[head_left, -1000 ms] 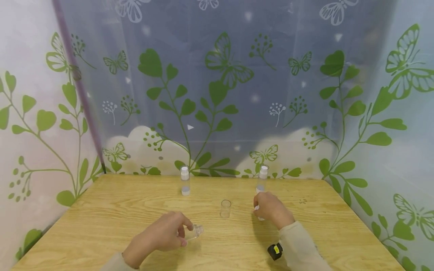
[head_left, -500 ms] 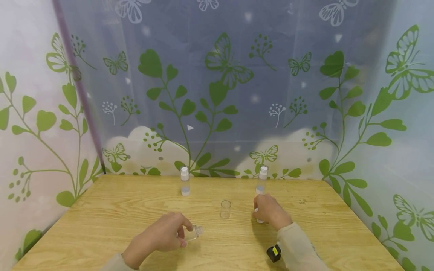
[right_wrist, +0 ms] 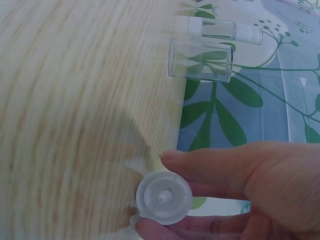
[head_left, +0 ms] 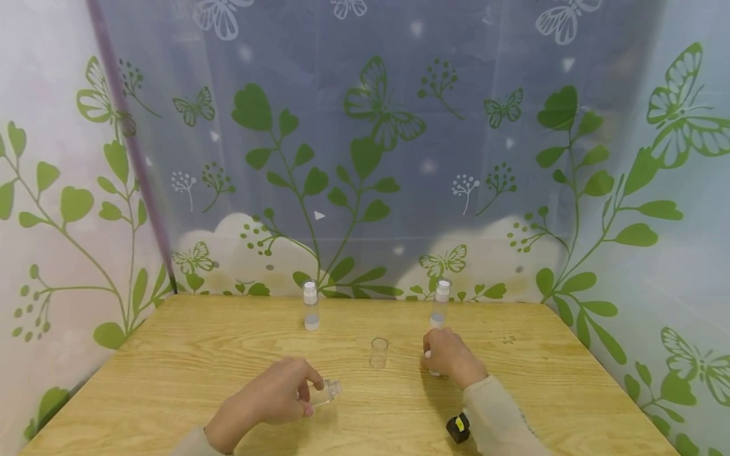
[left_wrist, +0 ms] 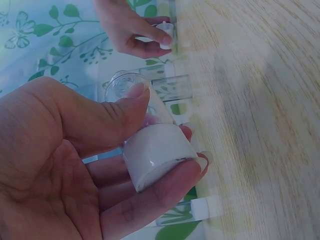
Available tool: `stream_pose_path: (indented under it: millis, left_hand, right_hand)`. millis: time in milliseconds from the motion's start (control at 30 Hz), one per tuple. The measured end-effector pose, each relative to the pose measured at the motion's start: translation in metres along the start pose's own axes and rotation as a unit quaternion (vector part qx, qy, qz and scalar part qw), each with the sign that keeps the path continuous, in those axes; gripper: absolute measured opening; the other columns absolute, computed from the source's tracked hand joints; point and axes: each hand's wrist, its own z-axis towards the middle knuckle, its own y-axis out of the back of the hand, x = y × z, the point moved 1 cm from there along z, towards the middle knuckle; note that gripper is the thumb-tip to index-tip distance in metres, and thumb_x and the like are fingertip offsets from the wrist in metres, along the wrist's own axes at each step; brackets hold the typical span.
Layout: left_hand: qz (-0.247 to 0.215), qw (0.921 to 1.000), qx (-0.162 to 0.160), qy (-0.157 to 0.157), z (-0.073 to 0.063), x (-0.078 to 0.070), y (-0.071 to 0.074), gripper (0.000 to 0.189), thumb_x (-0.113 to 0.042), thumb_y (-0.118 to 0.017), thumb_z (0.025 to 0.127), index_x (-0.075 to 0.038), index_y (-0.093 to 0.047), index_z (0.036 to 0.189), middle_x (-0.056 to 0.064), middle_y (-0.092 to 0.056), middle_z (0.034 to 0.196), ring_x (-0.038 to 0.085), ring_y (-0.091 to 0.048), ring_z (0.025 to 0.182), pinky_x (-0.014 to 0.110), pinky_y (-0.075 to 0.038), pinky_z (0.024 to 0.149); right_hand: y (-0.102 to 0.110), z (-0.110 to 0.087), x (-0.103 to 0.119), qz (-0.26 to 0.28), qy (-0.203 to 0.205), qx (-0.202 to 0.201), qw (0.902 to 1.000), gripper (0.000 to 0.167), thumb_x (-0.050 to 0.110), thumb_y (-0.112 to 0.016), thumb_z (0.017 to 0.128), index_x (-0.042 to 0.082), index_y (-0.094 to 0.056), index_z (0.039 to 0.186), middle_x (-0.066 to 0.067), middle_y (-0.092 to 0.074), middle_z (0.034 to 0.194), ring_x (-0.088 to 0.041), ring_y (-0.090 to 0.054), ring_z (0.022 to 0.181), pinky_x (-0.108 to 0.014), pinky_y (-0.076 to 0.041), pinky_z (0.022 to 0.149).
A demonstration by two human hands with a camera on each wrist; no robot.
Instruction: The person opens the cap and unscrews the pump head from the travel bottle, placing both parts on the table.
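Note:
My left hand [head_left: 279, 389] grips a small clear bottle [head_left: 322, 394] low over the table, tilted with its neck to the right. In the left wrist view the bottle's white base [left_wrist: 160, 152] lies between thumb and fingers. To the right, my right hand [head_left: 454, 359] pinches a round white pump top [right_wrist: 164, 198] between thumb and fingers; its underside with a central stub faces the right wrist camera. Bottle and pump top are well apart. Between the hands, a clear cap [head_left: 379, 354] stands on the table.
Two capped pump bottles stand at the back of the wooden table [head_left: 228, 335], one left [head_left: 310, 306] and one right [head_left: 440, 303], the latter just behind my right hand. A small black block [head_left: 458, 428] with a yellow patch sits beside the right sleeve. Patterned curtains [head_left: 365, 190] surround the table.
The right hand has shifted slightly left and down with the pump top, and the black block has shifted with that arm. The left hand and its bottle look the same.

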Motion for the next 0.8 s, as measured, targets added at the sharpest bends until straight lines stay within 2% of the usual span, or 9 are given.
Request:
stream_pose_path:
  millis: [267,800]
  left_hand:
    - [0.0,1.0,-0.002,0.0,-0.0002,0.0004,-0.0005,0.035,0.001,-0.084,0.076,0.002,-0.076,0.109,0.004,-0.074,0.081,0.009,-0.065,0.071,0.027,-0.057,0.066]
    - [-0.003,1.0,0.0,0.001,0.0006,0.001,-0.0014,0.035,0.001,-0.084,0.076,0.003,-0.075,0.11,0.005,-0.074,0.081,0.01,-0.066,0.07,0.025,-0.057,0.064]
  right_hand:
    - [-0.0026,0.0025,0.0011,0.025,-0.018,0.009,0.9995,0.016,0.007,-0.084,0.081,0.0,-0.072,0.089,-0.015,-0.073,0.095,-0.02,-0.064,0.074,-0.038,-0.056,0.066]
    - [-0.0026,0.0026,0.0008,0.014,-0.024,0.021,0.9994,0.019,0.009,-0.084,0.082,-0.002,-0.073,0.093,-0.014,-0.072,0.093,-0.021,-0.065,0.074,-0.037,-0.057,0.066]
